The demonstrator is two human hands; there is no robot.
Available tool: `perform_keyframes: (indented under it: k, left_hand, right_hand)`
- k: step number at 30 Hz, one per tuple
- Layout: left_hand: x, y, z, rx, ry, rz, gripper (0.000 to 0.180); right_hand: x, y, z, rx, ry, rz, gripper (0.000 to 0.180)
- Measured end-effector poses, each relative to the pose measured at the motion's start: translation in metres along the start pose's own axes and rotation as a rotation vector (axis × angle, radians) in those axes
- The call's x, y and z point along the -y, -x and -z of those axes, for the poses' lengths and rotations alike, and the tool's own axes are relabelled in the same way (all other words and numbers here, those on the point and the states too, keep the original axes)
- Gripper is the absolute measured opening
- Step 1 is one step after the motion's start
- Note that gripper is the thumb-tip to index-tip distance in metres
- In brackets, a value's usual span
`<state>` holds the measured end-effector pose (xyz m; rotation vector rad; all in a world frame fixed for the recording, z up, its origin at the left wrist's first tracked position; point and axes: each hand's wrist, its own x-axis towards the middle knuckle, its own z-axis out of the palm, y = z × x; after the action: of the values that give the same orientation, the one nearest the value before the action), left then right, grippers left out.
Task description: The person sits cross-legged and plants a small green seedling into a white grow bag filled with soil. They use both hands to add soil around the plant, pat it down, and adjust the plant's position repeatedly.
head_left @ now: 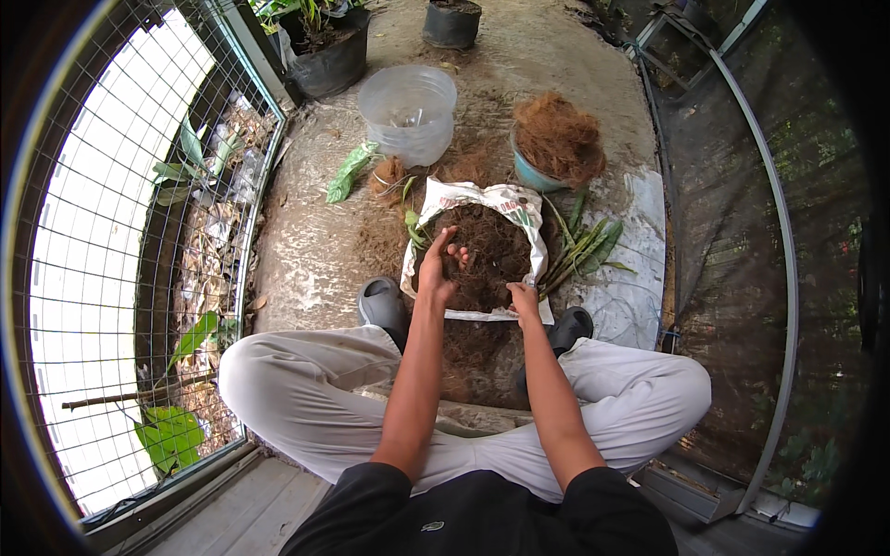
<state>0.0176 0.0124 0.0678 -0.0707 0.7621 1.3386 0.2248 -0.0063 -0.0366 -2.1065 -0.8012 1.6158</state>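
Observation:
A white sack (519,206) lies open on the ground in front of me, full of dark brown coconut fibre (491,250). My left hand (436,269) is raised over the sack's left side with fingers spread, bits of fibre on it. My right hand (525,298) rests at the sack's near edge, fingers curled into the fibre. I sit with knees apart in light trousers, dark clogs (382,304) on both feet beside the sack.
A clear plastic tub (408,109) stands beyond the sack, a teal pot heaped with brown fibre (559,141) to its right. Green cuttings (579,248) lie right of the sack. Black pots (332,51) stand at the back. Wire mesh (120,232) lines the left.

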Motion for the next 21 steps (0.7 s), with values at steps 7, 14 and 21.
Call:
perform_keyframes:
  k: [7, 14, 21]
  left_hand:
    - [0.006, -0.001, -0.003, 0.018, -0.027, 0.025, 0.034]
    - [0.011, -0.008, 0.007, -0.011, 0.016, 0.011, 0.035]
    - [0.021, -0.017, 0.013, 0.015, 0.022, 0.028, 0.033]
  right_hand:
    - [-0.020, -0.016, 0.000, -0.010, -0.360, -0.014, 0.031]
    - [0.022, 0.010, 0.003, 0.176, -0.632, 0.124, 0.051]
    - [0.053, 0.016, 0.004, 0.119, -0.642, 0.326, 0.037]
